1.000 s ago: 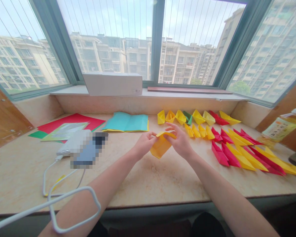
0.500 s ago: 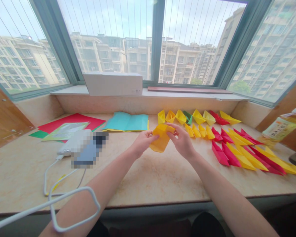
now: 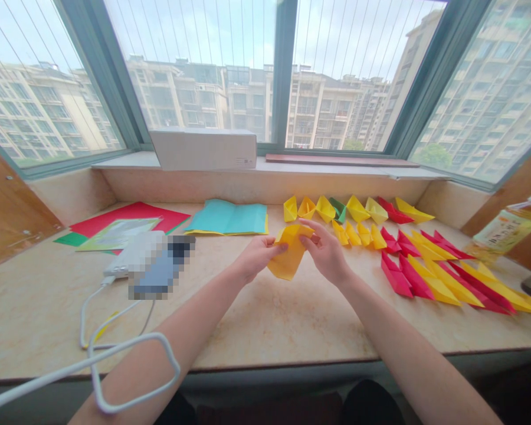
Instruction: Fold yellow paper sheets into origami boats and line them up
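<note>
A yellow-orange folded paper [image 3: 288,260] is held up above the counter, between my two hands. My left hand [image 3: 260,256] pinches its left edge, thumb on the near face. At the upper right edge, my right hand [image 3: 319,243] grips it between thumb and fingers. The paper's lower end hangs free, and its far side is hidden. Beyond and to the right stand folded paper boats in rows: small yellow ones [image 3: 357,234], a green one [image 3: 337,208], and larger red [image 3: 396,274] and yellow [image 3: 433,282] ones.
Turquoise sheets [image 3: 230,217] lie at the back, with red sheets [image 3: 128,213] further left. A white power bank [image 3: 135,254], a blurred-out device [image 3: 161,271] and a looping white cable [image 3: 137,342] are at left. A drink bottle [image 3: 508,227] stands at right; a white box [image 3: 206,150] sits on the sill.
The yellow-orange paper has tilted a little, and its lower end reaches slightly further down. Both hands keep their hold in nearly the same place.
</note>
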Action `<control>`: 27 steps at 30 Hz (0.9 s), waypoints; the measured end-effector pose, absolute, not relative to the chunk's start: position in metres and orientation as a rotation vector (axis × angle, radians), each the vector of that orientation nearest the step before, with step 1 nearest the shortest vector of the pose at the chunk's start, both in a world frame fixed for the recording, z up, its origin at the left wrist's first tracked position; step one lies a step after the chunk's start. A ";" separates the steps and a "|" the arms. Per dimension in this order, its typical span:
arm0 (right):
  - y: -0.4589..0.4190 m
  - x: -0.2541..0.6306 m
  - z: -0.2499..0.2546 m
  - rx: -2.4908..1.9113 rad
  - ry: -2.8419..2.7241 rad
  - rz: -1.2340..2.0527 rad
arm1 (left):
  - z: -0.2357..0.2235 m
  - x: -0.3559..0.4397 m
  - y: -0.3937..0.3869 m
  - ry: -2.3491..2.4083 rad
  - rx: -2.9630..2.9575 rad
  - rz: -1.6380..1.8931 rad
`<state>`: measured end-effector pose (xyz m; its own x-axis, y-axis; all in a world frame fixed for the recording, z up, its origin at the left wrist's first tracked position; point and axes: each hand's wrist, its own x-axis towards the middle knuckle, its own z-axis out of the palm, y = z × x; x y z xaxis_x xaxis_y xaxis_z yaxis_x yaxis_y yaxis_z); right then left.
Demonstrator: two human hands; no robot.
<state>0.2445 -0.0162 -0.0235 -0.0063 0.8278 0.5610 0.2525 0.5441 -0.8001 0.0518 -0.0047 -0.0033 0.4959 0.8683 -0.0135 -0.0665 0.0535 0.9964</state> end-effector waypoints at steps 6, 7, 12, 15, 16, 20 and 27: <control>-0.014 0.246 -0.024 -0.973 -1.530 0.593 | -0.002 0.053 -0.006 0.762 1.289 0.824; -0.014 0.246 -0.024 -0.969 -1.529 0.597 | -0.002 0.053 -0.006 0.758 1.282 0.826; -0.014 0.246 -0.024 -0.962 -1.533 0.621 | 0.000 0.053 -0.006 0.774 1.248 0.859; -0.015 0.245 -0.024 -0.967 -1.527 0.632 | 0.001 0.054 -0.007 0.773 1.264 0.869; -0.015 0.245 -0.024 -0.962 -1.528 0.638 | 0.001 0.054 -0.008 0.778 1.275 0.874; -0.016 0.244 -0.023 -0.933 -1.536 0.668 | 0.001 0.054 -0.009 0.826 1.320 0.908; -0.017 0.244 -0.022 -0.944 -1.527 0.668 | -0.001 0.055 -0.008 0.824 1.346 0.914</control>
